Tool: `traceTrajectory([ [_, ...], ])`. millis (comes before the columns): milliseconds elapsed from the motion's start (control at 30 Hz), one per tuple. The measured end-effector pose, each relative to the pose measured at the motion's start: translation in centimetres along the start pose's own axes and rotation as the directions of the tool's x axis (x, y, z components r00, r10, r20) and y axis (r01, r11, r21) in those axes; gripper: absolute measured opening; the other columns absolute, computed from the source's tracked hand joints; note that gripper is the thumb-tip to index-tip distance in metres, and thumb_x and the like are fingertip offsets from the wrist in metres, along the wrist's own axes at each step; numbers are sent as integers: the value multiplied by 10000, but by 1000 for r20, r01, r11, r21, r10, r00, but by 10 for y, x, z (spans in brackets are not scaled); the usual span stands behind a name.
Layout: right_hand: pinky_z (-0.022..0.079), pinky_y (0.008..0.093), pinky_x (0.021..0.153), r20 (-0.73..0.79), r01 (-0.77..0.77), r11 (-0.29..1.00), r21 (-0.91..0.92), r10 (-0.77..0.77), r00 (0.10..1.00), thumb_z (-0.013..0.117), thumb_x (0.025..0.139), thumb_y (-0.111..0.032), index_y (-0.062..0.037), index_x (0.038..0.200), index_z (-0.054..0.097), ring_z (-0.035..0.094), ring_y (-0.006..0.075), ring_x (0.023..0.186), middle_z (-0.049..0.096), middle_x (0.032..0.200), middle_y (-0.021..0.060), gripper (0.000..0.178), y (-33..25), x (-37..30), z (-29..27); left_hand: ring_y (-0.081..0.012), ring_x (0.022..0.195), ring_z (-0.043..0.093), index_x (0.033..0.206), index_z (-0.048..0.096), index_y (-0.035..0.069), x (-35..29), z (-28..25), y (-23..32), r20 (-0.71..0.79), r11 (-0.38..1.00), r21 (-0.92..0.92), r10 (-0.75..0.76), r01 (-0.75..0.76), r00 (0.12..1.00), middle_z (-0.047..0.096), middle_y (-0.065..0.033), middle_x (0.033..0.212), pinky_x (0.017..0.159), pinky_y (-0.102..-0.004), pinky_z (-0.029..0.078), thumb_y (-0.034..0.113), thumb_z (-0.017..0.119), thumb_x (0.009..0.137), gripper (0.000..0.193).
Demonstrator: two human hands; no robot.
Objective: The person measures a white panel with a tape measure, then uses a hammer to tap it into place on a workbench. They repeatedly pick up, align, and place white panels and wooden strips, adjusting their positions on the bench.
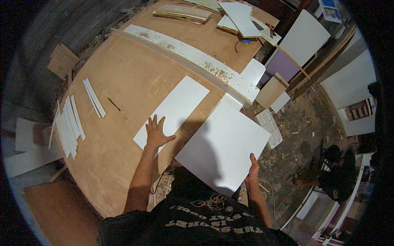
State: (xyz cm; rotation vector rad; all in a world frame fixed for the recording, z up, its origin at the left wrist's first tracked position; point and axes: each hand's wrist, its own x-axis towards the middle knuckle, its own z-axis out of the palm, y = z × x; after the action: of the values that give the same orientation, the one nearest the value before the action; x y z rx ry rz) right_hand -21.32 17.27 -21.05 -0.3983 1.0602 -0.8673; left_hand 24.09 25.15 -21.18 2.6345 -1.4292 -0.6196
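A large square white panel (230,141) slants in front of me, its far corner over the edge of the wooden worktable. My right hand (253,168) grips its right edge, thumb on top and the other fingers hidden beneath. My left hand (156,133) is spread flat, fingers apart, over the near end of a narrower white board (180,102) that lies on the table. Whether the palm presses on the board or hovers just above, I cannot tell. My shadow falls across the square panel.
A long white-faced fence board (184,55) crosses the wooden table (123,143). White strips (69,125) lie at the left, board offcuts (240,20) at the far end. To the right, panels lean over a littered floor (299,127), where another person (338,176) crouches.
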Motion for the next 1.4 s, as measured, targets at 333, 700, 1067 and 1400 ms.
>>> traceTrajectory([
  [333, 522, 465, 957, -113, 55, 997, -45, -60, 992, 608, 999, -427, 16, 1423, 480, 620, 321, 1159, 614, 1307, 170, 627, -20, 5, -20, -466, 1467, 312, 1631, 148, 103, 27, -30, 10, 35, 985, -35, -165, 167, 986, 334, -329, 1556, 1154, -644, 293, 600, 940, 524, 1449],
  [700, 566, 474, 928, 51, 183, 963, -197, -176, 983, 542, 1027, -506, 44, 1440, 466, 632, 329, 1174, 587, 1377, 174, 692, -46, 40, -43, -368, 1095, 655, 1216, 659, -29, 51, -36, -24, -65, 958, -269, -123, 102, 990, 683, -255, 1147, 937, -458, 525, 646, 820, 719, 853],
  [1067, 586, 421, 835, 170, -45, 996, -71, 56, 984, 697, 941, -452, 15, 1362, 537, 697, 283, 975, 687, 1162, 136, 648, -92, 59, -26, -169, 933, 619, 1124, 641, -35, -120, 1, -25, -314, 588, -802, -568, 108, 761, 677, -81, 1016, 826, -322, 510, 256, 624, 1023, 308],
  [1400, 562, 439, 899, 183, 20, 995, -101, -1, 983, 603, 997, -452, 26, 1431, 476, 649, 302, 1110, 629, 1292, 165, 658, -121, 59, -65, -172, 824, 642, 1263, 567, -9, -152, 80, 32, -110, -200, -836, -852, -511, 513, 660, -78, 1018, 705, -345, 564, 499, 575, 1035, 556],
])
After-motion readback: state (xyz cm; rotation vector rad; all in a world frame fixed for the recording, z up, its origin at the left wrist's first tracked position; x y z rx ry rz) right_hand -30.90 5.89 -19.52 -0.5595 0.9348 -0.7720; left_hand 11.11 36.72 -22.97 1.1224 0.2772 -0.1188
